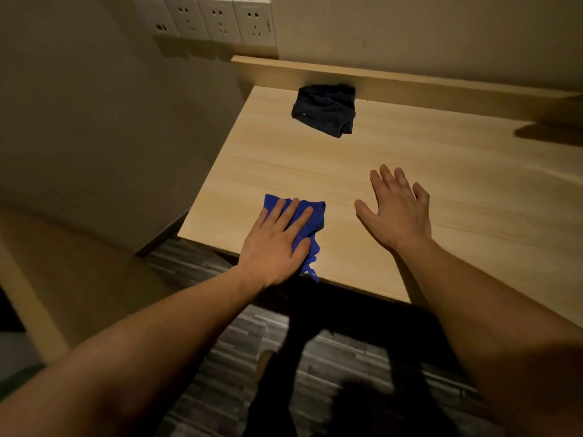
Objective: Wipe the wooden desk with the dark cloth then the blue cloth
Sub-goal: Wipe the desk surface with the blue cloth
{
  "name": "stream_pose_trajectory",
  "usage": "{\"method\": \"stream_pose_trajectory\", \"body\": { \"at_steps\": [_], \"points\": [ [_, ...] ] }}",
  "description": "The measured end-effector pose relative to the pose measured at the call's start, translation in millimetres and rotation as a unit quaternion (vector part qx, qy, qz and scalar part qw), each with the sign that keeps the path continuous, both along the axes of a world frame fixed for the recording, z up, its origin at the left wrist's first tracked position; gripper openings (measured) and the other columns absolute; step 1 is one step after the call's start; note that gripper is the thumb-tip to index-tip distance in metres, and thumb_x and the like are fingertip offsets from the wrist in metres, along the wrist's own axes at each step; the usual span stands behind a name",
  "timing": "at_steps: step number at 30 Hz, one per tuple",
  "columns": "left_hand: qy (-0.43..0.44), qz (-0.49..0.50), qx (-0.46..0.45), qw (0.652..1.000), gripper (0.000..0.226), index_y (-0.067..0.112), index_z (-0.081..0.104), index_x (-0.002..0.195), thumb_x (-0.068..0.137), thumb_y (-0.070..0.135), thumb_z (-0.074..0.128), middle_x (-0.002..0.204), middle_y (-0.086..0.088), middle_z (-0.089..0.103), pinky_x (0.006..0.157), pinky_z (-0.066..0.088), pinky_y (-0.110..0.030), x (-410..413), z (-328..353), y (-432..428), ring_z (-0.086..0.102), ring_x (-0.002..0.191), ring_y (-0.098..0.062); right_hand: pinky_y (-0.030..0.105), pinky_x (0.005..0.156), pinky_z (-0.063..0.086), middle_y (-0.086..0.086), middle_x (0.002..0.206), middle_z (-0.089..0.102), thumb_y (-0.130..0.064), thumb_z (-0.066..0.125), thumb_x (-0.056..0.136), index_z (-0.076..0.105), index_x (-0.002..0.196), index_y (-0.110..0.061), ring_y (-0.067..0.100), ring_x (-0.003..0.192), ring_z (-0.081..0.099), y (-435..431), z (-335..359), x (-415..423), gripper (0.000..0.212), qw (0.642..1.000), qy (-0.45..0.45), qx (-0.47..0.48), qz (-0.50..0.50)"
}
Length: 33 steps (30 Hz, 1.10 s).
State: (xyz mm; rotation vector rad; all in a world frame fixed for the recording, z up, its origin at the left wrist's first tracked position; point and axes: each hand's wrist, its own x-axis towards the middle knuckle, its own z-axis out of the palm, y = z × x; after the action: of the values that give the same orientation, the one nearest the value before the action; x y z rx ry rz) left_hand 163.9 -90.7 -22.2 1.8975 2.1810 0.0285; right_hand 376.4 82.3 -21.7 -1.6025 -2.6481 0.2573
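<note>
The light wooden desk (426, 171) fills the upper right of the head view. A crumpled dark cloth (325, 110) lies near the desk's back edge, apart from both hands. The blue cloth (310, 216) sits at the desk's front left corner, one end hanging over the front edge. My left hand (274, 244) lies flat on the blue cloth, fingers spread, pressing it to the wood. My right hand (396, 209) rests palm down on bare wood just right of the blue cloth, fingers apart, holding nothing.
A raised wooden ledge (410, 80) runs along the desk's back against the wall. A row of wall sockets (217, 20) sits above the back left corner. A wall stands left of the desk. Dark striped floor (239, 351) and my legs show below the front edge.
</note>
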Motion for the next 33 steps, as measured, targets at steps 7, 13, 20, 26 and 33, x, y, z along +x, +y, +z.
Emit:
{"method": "stream_pose_trajectory", "body": {
  "at_steps": [7, 13, 20, 26, 33],
  "points": [
    [-0.098, 0.054, 0.113, 0.987, 0.068, 0.019, 0.052, 0.158, 0.105, 0.052, 0.027, 0.167, -0.001, 0.046, 0.128, 0.013, -0.028, 20.4, -1.1, -21.9, 0.034, 0.158, -0.019, 0.051, 0.125, 0.009, -0.003, 0.172, 0.019, -0.066, 0.028, 0.098, 0.029, 0.162, -0.029, 0.019, 0.16, 0.009, 0.3, 1.8, 2.0, 0.073, 0.999, 0.031, -0.021, -0.001],
    [-0.465, 0.211, 0.101, 0.854, 0.037, 0.037, 0.074, 0.086, 0.087, 0.06, 0.045, 0.077, 0.021, 0.072, 0.075, 0.047, -0.034, 39.3, 42.9, 3.4, 0.062, 0.075, -0.006, 0.045, 0.124, 0.01, -0.006, 0.17, 0.026, -0.054, 0.045, 0.104, 0.038, 0.159, -0.029, 0.015, 0.158, 0.014, 9.7, 16.2, 32.1, 0.061, 0.986, 0.141, -0.085, -0.003],
    [-0.33, 0.116, 0.137, 0.927, 0.033, 0.023, 0.07, 0.103, 0.111, 0.04, 0.043, 0.095, -0.001, 0.072, 0.081, 0.045, -0.04, 18.6, 52.7, 159.2, 0.063, 0.089, -0.022, 0.047, 0.125, 0.009, -0.006, 0.174, 0.009, -0.068, 0.035, 0.097, 0.017, 0.164, -0.029, 0.016, 0.16, 0.003, 8.5, 1.7, 67.9, 0.08, 1.0, -0.012, -0.013, -0.001],
    [-0.024, -0.029, -0.009, 0.999, 0.075, 0.035, 0.01, 0.172, 0.107, 0.072, 0.016, 0.181, -0.001, 0.003, 0.132, 0.001, -0.053, 18.1, 6.5, 224.0, -0.003, 0.166, -0.026, 0.048, 0.126, 0.012, -0.006, 0.174, 0.011, -0.065, 0.037, 0.094, 0.02, 0.163, -0.027, 0.015, 0.16, 0.003, 9.4, -0.7, 66.7, 0.08, 1.0, -0.002, -0.008, -0.007],
    [0.028, -0.054, -0.001, 0.998, 0.081, 0.042, 0.002, 0.171, 0.1, 0.08, 0.01, 0.181, -0.002, -0.001, 0.132, 0.0, -0.057, 20.6, 4.0, 210.6, -0.004, 0.166, -0.03, 0.049, 0.126, 0.012, -0.006, 0.174, 0.01, -0.066, 0.034, 0.094, 0.02, 0.164, -0.027, 0.016, 0.16, 0.003, 8.4, 0.0, 65.0, 0.081, 1.0, -0.016, -0.009, -0.009]
  ]
}}
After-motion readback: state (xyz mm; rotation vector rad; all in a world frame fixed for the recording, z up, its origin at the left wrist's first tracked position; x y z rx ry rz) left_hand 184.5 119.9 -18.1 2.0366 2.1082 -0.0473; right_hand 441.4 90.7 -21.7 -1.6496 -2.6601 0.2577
